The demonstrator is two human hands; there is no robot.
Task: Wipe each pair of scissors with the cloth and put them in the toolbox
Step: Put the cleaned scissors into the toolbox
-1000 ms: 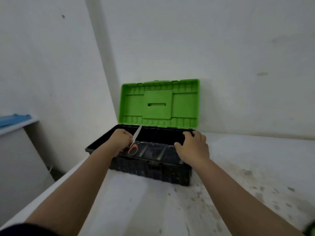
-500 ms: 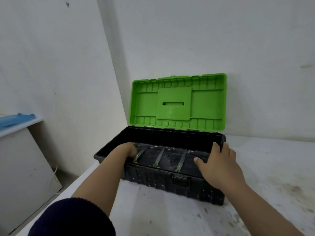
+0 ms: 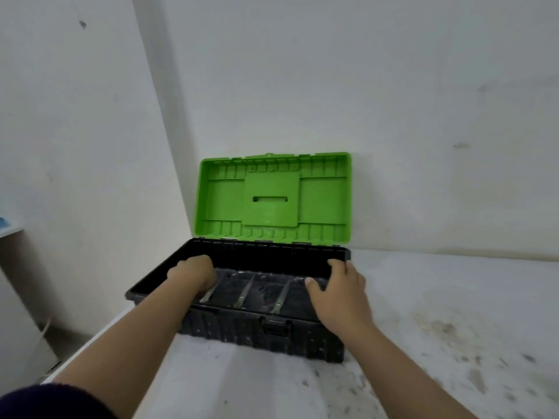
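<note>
I see the toolbox [image 3: 257, 331] sitting open on the white, stained table [image 3: 453, 343], its green lid [image 3: 272, 198] standing upright against the wall behind it. My left hand [image 3: 192, 275] reaches down inside the box at its left end, fingers curled downward; what they hold is hidden by the hand itself, so I cannot tell whether it grips anything. My right hand [image 3: 338, 293] rests on the box's right end, fingers spread over the far rim and thumb pointing in toward the interior, relaxed and holding nothing. On the black floor of the box, between my two hands, three slim metal strips lie side by side. They look like scissor blades [image 3: 245, 293], though no handles show.
</note>
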